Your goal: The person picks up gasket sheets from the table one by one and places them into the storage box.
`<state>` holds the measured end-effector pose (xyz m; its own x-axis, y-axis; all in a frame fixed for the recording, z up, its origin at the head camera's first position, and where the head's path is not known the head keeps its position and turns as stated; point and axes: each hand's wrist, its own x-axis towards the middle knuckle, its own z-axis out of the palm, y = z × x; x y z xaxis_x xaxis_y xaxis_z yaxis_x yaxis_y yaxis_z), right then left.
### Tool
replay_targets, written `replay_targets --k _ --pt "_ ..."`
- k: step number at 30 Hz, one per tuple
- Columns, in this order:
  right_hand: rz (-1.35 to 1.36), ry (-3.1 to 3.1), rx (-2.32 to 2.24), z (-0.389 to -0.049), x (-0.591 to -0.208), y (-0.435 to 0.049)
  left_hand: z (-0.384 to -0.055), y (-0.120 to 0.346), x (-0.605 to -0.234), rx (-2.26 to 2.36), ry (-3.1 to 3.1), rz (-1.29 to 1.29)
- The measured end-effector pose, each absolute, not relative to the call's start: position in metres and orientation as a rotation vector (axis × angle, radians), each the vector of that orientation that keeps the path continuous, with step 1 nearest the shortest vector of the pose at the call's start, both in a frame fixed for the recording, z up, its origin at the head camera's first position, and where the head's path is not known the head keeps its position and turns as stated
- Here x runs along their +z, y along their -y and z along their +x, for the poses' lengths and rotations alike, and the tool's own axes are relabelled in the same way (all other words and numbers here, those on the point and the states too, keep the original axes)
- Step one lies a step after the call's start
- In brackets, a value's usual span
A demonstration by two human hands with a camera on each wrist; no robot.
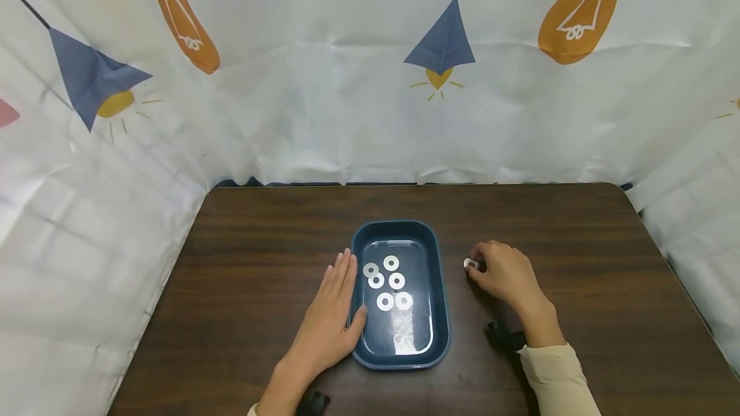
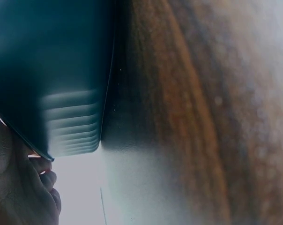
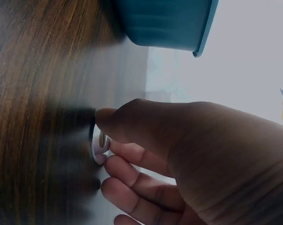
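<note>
A dark blue rectangular tray (image 1: 440, 313) lies on the brown table, with several flat metal washers (image 1: 396, 281) on its floor, two of them overlapping. Along the tray's left side rests my left hand (image 1: 326, 323), fingers straight and thumb over the rim. The left wrist view shows the tray's outer wall (image 2: 71, 112) beside the fingers. To the right of the tray, my right hand (image 1: 509, 275) pinches a washer (image 1: 469, 263) between thumb and fingers. In the right wrist view that washer (image 3: 99, 145) is tilted, its lower edge close over the tabletop.
The wood-grain table (image 1: 260, 242) has rounded far corners. A white curtain (image 1: 260, 114) printed with lamps and bulbs hangs behind it and at both sides. Dark wrist straps (image 1: 509, 338) sit under the forearms, and the right arm has a cream sleeve (image 1: 557, 377).
</note>
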<state>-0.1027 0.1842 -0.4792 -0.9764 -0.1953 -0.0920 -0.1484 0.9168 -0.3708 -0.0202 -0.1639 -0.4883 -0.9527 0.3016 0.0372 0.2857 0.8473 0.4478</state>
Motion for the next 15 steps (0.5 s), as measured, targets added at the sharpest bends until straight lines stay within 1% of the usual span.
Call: replay_targets --k 8,15 --pt "-0.230 -2.907 -0.534 -0.0988 -0.4732 -0.1858 -0.0205 0.1632 -0.4859 0.740 -2.969 0.469" --pt "-0.197 -2.869 -0.535 -0.1033 -0.4693 -0.1869 -0.0199 0.1629 -0.4864 0.747 -2.976 0.459"
